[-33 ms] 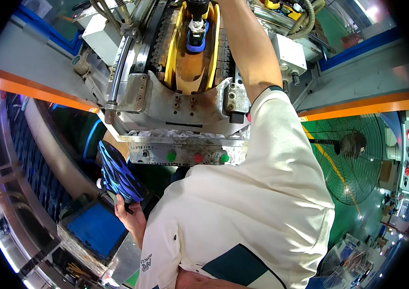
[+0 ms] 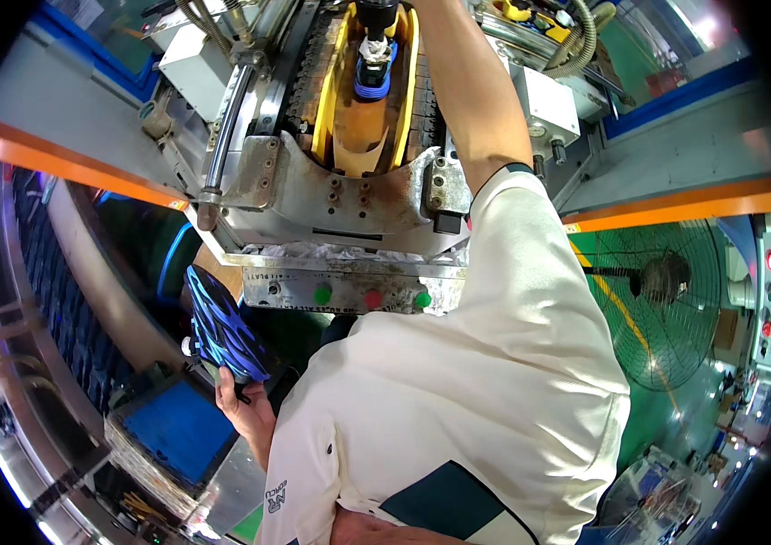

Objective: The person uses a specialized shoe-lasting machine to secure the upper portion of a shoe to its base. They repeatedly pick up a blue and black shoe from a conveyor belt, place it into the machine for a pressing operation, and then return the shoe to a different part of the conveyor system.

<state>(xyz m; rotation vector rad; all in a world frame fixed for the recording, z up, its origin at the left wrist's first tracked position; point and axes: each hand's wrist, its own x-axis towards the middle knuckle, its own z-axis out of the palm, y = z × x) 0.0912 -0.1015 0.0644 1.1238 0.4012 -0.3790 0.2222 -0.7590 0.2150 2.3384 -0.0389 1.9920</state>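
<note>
The biggest thing here is the machine [image 2: 340, 204], a great lump of worn metal on the far side. The person stands on the near side of it in a pale shirt [image 2: 467, 391]. Off to the right is a big round fan [image 2: 662, 277] in a wire cage.

To the left, near the person, there is a box with a blue top [image 2: 181, 427]. In the middle of the machine, two yellow walls [image 2: 322, 118] stand up on each side of a brown trough [image 2: 363, 123].

The right arm [image 2: 481, 100] reaches far over the machine, just right of the yellow walls. The right hand is out of sight past the far edge, so I can't tell if its fingers are open or closed, or what they touch.

A blue and black shoe [image 2: 225, 327], or the top part of one, is on the left, apart from the machine and above the box. The left hand [image 2: 245, 413] has it by its near end, thumb on this side, fingers bent round behind and partly hidden.

What looks like a second shoe [image 2: 372, 89] sits between the yellow walls, under a black post [image 2: 375, 14]. Smallest are the green and red buttons [image 2: 373, 298] on the near front.

I'd say the step in hand is a reach into the machine, with the first shoe held aside. A move from here calls for a steady left grip and care with the right arm near all that metal.
</note>
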